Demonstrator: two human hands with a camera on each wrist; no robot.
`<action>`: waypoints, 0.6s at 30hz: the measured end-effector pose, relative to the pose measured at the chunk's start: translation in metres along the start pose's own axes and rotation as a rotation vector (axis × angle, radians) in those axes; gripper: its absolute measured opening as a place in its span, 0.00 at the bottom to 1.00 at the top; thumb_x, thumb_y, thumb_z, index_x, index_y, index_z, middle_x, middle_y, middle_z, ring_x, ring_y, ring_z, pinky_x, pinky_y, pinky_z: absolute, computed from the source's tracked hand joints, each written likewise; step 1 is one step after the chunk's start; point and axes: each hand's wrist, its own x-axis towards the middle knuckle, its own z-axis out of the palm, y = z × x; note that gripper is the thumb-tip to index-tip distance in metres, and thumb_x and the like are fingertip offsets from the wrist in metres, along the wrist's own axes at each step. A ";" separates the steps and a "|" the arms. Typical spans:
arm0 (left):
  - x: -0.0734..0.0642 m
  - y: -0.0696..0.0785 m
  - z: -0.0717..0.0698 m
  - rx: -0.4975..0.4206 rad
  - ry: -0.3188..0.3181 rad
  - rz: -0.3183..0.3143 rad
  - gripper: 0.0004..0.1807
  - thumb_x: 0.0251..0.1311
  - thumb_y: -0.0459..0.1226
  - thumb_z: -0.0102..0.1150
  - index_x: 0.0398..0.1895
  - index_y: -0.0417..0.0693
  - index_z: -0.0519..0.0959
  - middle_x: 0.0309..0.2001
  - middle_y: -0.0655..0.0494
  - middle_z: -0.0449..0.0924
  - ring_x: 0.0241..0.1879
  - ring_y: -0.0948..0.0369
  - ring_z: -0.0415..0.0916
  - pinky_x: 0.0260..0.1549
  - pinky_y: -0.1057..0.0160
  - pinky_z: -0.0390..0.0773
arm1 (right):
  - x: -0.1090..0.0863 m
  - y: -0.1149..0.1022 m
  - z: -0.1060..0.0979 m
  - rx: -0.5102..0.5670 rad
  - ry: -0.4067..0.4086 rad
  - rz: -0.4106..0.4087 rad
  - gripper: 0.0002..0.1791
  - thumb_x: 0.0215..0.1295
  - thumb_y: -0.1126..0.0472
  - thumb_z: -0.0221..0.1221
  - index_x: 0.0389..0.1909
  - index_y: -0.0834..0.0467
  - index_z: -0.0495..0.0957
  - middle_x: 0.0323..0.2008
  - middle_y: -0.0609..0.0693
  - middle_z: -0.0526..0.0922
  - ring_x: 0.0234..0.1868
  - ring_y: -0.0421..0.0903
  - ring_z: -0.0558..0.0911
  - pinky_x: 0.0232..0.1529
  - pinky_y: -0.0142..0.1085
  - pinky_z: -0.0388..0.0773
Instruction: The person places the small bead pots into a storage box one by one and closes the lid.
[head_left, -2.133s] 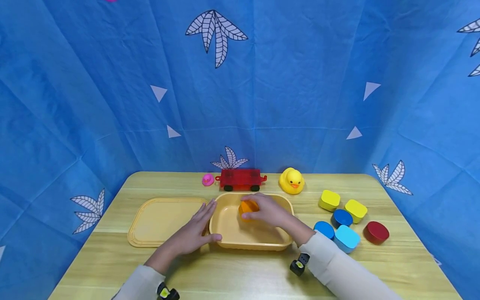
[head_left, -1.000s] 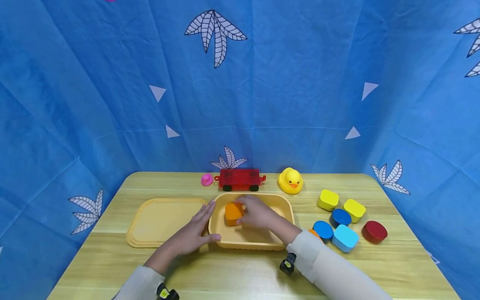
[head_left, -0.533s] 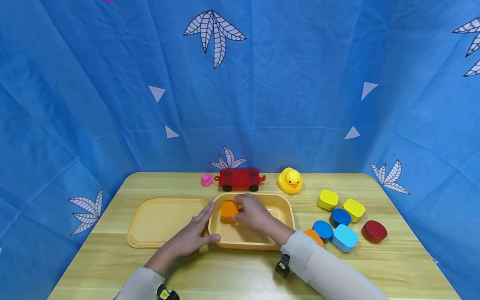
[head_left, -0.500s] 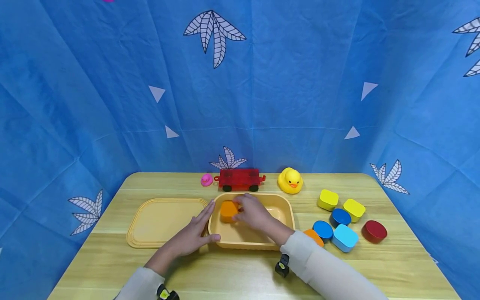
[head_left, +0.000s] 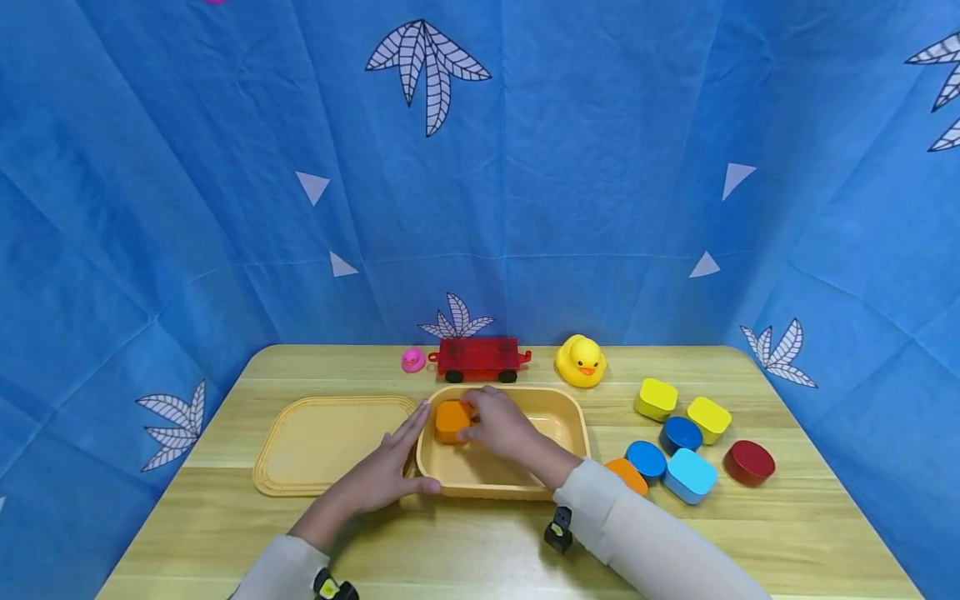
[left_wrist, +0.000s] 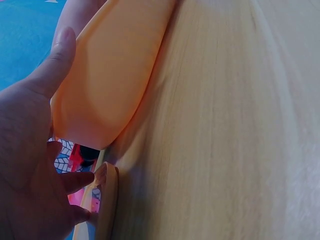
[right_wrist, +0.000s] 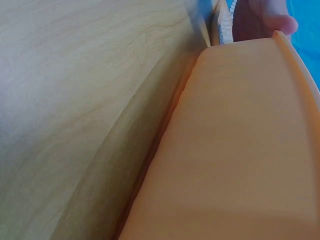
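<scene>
In the head view, my right hand (head_left: 504,427) reaches into the peach plastic box (head_left: 502,491) and pinches an orange block (head_left: 450,422) near its left end. My left hand (head_left: 386,468) lies along the box's left side with its fingers straight and its thumb by the near corner. The left wrist view has that thumb against the wall of the box (left_wrist: 110,75), the fingers spread below. The right wrist view is mostly filled by the box's near wall (right_wrist: 240,140); the right hand itself is hidden there.
Left of the box lies a flat peach lid (head_left: 330,450). Behind stand a pink duck (head_left: 413,360), a red toy wagon (head_left: 478,358) and a yellow duck (head_left: 581,362). At right are several blocks: yellow (head_left: 656,400), blue (head_left: 646,461), light blue (head_left: 691,476), dark red (head_left: 749,463), orange (head_left: 628,475).
The right hand has shifted left inside the box, and the orange block has moved with it toward the left end. The left hand has stayed in place.
</scene>
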 end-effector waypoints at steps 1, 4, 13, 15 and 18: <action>0.000 0.000 0.000 0.000 -0.001 -0.001 0.62 0.61 0.62 0.66 0.85 0.64 0.33 0.85 0.62 0.30 0.80 0.40 0.46 0.74 0.30 0.35 | 0.000 0.000 0.000 0.003 -0.002 0.001 0.29 0.60 0.58 0.75 0.61 0.64 0.80 0.44 0.53 0.81 0.45 0.48 0.82 0.51 0.39 0.83; 0.000 0.000 0.001 0.000 0.000 -0.003 0.62 0.61 0.61 0.66 0.85 0.64 0.33 0.85 0.62 0.30 0.80 0.39 0.46 0.74 0.30 0.35 | -0.001 0.001 -0.002 0.007 -0.008 0.000 0.30 0.61 0.57 0.74 0.61 0.64 0.80 0.47 0.54 0.81 0.47 0.49 0.82 0.52 0.40 0.83; 0.000 0.000 0.001 -0.006 0.001 0.007 0.62 0.61 0.61 0.66 0.85 0.65 0.32 0.84 0.61 0.30 0.79 0.39 0.48 0.73 0.29 0.35 | -0.013 0.010 -0.019 0.132 -0.007 0.007 0.33 0.62 0.58 0.74 0.65 0.65 0.76 0.59 0.61 0.79 0.51 0.56 0.87 0.52 0.46 0.86; -0.001 0.000 0.000 -0.010 0.003 0.013 0.62 0.61 0.60 0.67 0.85 0.64 0.32 0.84 0.61 0.30 0.80 0.40 0.48 0.73 0.29 0.35 | -0.017 0.011 -0.025 0.153 -0.002 0.021 0.33 0.62 0.57 0.74 0.66 0.64 0.76 0.60 0.60 0.80 0.52 0.56 0.87 0.51 0.46 0.86; -0.001 0.000 0.000 -0.014 0.003 0.012 0.62 0.61 0.60 0.67 0.85 0.64 0.33 0.84 0.61 0.30 0.80 0.42 0.46 0.73 0.29 0.34 | -0.025 0.012 -0.034 0.174 0.005 0.036 0.34 0.62 0.56 0.73 0.67 0.62 0.75 0.61 0.59 0.79 0.55 0.56 0.86 0.52 0.45 0.86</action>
